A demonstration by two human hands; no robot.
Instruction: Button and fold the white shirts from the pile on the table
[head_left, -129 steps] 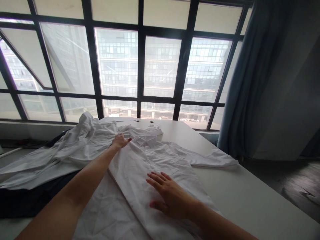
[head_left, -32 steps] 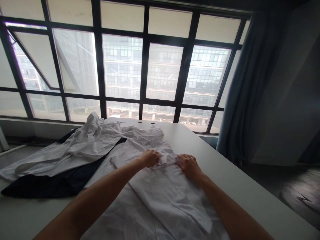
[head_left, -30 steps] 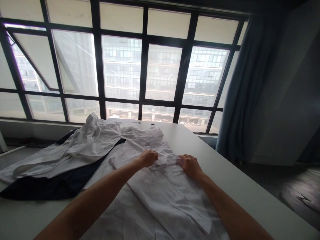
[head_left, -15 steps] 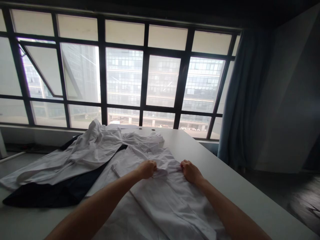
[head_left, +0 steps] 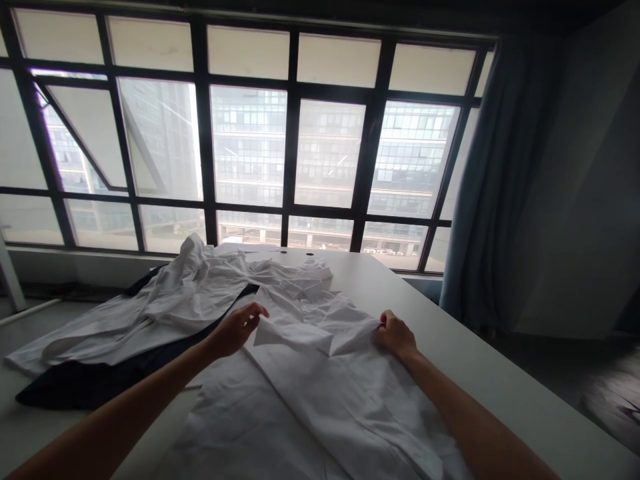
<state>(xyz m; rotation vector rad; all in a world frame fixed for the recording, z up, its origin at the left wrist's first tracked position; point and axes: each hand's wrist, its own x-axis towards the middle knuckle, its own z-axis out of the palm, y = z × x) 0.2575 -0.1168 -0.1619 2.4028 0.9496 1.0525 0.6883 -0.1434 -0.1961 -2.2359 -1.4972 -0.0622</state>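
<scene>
A white shirt (head_left: 310, 380) lies spread along the table towards me, its collar end pointing to the window. My left hand (head_left: 239, 328) is closed in a pinch on the shirt's cloth at its left side. On the opposite side, my right hand (head_left: 396, 333) pinches the shirt's right edge between thumb and fingers. Between the hands the cloth is drawn out, with a few folds. More crumpled white garments (head_left: 160, 307) lie to the left of my left hand, with dark navy cloth (head_left: 80, 385) under them.
The white table (head_left: 480, 380) stretches to the windows, its right edge running diagonally. Two dark round holes (head_left: 310, 254) mark its far end. A blue-grey curtain (head_left: 480, 213) hangs at the right. One window pane (head_left: 87, 133) on the left is tilted open.
My left hand has moved left, away from the shirt's middle, and the cloth between the hands is pulled wider. My right hand has shifted slightly right.
</scene>
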